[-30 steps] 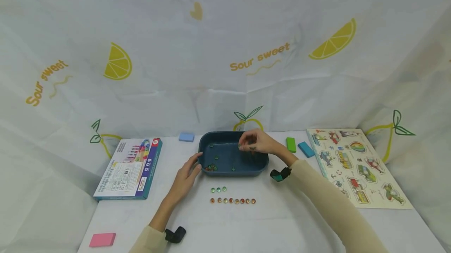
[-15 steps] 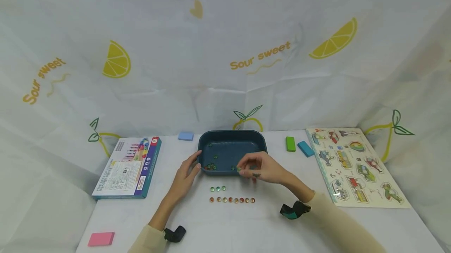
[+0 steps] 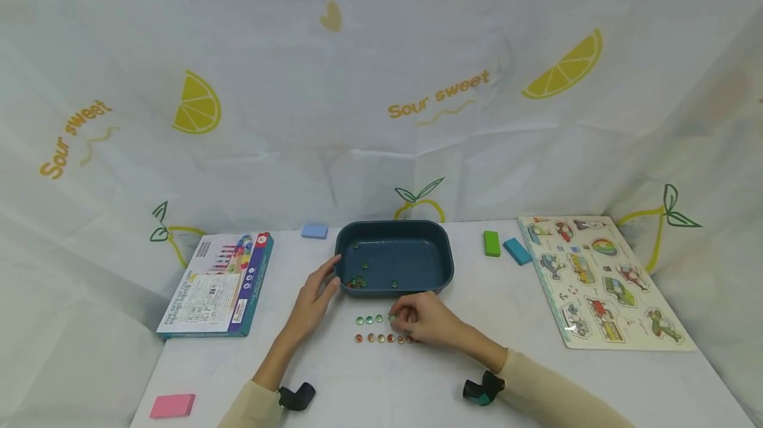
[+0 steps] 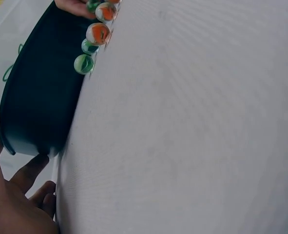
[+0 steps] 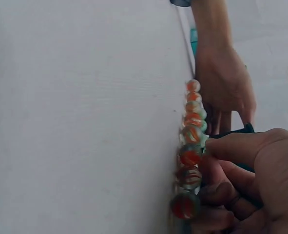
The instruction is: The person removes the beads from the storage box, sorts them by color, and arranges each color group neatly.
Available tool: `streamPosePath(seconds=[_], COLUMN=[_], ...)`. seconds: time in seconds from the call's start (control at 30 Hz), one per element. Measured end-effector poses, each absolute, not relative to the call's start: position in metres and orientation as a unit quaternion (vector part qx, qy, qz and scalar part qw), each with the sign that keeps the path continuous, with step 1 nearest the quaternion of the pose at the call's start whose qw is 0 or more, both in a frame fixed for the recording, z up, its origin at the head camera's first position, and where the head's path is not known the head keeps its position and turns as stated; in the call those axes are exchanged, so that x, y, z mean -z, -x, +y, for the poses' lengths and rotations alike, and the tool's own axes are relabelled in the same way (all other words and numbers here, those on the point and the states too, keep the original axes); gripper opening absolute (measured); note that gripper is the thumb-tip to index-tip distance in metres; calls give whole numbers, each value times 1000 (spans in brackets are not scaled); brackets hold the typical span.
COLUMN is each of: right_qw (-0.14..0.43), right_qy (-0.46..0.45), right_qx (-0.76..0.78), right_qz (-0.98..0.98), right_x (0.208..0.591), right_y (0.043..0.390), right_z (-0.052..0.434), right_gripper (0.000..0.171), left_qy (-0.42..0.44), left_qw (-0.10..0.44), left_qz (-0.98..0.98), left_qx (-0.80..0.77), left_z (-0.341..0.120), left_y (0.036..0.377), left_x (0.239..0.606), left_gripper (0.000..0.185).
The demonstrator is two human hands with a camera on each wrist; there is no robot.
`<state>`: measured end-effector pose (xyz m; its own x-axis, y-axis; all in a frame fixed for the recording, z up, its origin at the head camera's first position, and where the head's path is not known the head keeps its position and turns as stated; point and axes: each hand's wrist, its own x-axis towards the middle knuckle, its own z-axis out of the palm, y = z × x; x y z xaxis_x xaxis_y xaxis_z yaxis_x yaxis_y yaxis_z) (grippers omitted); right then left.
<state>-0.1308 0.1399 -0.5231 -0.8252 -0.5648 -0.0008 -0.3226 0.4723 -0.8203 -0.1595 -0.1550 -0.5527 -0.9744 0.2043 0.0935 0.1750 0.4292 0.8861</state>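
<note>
Green marble (image 3: 392, 317) is between the thumb and the forefinger of the right hand (image 3: 430, 319), which are together on it in a pinch. It is at the right end of a row of three green marbles (image 3: 369, 320), in front of the dark blue tray (image 3: 411, 262); whether it touches the white cloth (image 3: 357, 381) already, I cannot tell. Below, nearer to the person, is a line of orange marbles (image 3: 381, 338), its right end partly hidden by the same hand. The left hand (image 3: 311, 297) has its fingers extended and touching the left end of the tray, without closing around it. The marble looks like glass, so I judge it to be light, hard and quite slippery, ready to roll at a small push. It is best taken by two opposite sides, around its middle, with gentle pressure; a pinch too high could make it jump out.
</note>
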Motion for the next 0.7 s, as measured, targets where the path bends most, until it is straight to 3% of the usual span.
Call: streamPosePath(seconds=[0.17, 0.4, 0.7], right_qw=[123, 107, 121], right_qy=[269, 269, 276], right_qx=[406, 384, 399], right_qz=[865, 877, 866], right_x=[526, 524, 512], right_y=[132, 132, 129], right_z=[136, 132, 134], right_gripper=[13, 15, 19], left_qy=[-111, -118, -114], left_qw=[23, 25, 6], left_qz=[847, 858, 852], left_qx=[-519, -500, -511], left_z=[-155, -155, -153], left_y=[160, 160, 160], left_x=[554, 555, 557], left_gripper=[57, 84, 78])
